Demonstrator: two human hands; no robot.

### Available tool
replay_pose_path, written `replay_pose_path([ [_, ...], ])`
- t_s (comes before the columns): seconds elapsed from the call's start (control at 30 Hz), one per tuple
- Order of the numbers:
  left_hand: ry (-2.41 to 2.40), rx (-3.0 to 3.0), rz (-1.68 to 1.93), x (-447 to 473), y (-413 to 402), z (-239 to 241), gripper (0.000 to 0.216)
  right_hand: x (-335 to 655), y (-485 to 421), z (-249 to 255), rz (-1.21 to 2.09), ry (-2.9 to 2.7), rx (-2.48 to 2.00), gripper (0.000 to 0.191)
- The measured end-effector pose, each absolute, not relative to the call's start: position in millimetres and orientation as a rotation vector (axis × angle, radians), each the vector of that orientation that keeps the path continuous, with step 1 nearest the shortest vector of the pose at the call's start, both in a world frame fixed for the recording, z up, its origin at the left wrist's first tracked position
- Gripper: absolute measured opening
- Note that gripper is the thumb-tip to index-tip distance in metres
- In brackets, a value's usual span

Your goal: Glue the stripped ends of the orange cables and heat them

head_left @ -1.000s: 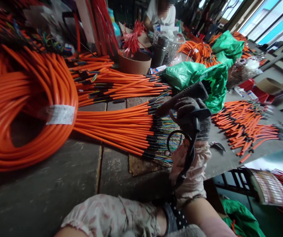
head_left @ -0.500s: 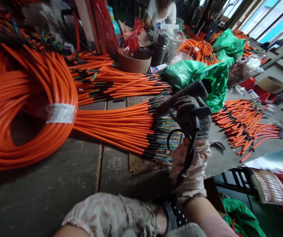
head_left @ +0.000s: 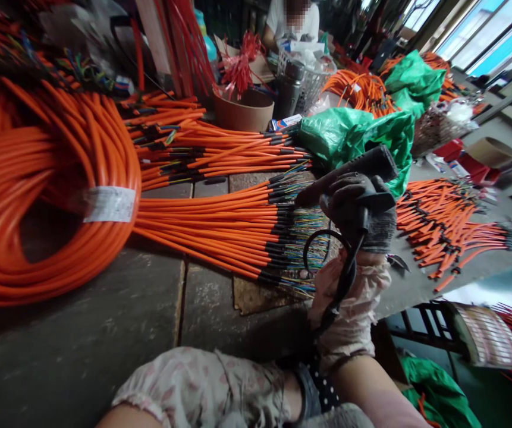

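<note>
My right hand [head_left: 354,205], in a dark work glove, grips a black heat gun [head_left: 349,175] above the cut ends of a bundle of orange cables [head_left: 211,223]. The gun's black cord [head_left: 348,276] loops down past my wrist. Black sleeves ring the cables near their ends, and thin coloured wires [head_left: 307,241] fan out just left of the glove. My left forearm [head_left: 197,383], in a floral sleeve, lies along the bottom edge. Only a sliver of grey at the bottom may be my left hand [head_left: 338,417], which is mostly out of view.
A large orange cable coil [head_left: 37,190] with a white label sits on the grey concrete bench [head_left: 90,309]. Green plastic bags [head_left: 358,137] and another orange bundle [head_left: 447,232] lie beyond. A seated person [head_left: 294,18] works at the far side.
My right hand and the heat gun have shifted slightly right, with the gun's barrel moved over the green bag. The cables and coil stay in place.
</note>
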State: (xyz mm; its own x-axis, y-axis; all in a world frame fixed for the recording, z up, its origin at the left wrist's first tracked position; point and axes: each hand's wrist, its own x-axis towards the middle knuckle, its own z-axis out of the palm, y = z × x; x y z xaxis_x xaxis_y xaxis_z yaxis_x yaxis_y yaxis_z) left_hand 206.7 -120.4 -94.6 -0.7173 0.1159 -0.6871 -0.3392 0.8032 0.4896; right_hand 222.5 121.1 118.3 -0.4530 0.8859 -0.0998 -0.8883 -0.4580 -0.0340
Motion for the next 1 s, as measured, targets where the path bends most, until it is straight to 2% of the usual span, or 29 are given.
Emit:
replay_pose_path([
  [0.17, 2.227, -0.471, 0.677, 198, -116, -79, 0.045, 212, 129, 117, 1.961, 0.020, -0.253, 0.008],
  [0.37, 2.201, -0.372, 0.629, 195, -109, -66, 0.045, 203, 131, 116, 1.893, -0.051, -0.348, 0.014],
  [0.6, 2.244, -0.505, 0.785, 195, -109, -67, 0.043, 204, 125, 121, 1.848, -0.136, -0.350, 0.014],
  [1.0, 2.230, -0.562, 0.780, 195, -108, -69, 0.046, 208, 126, 120, 1.914, -0.001, -0.268, 0.007],
])
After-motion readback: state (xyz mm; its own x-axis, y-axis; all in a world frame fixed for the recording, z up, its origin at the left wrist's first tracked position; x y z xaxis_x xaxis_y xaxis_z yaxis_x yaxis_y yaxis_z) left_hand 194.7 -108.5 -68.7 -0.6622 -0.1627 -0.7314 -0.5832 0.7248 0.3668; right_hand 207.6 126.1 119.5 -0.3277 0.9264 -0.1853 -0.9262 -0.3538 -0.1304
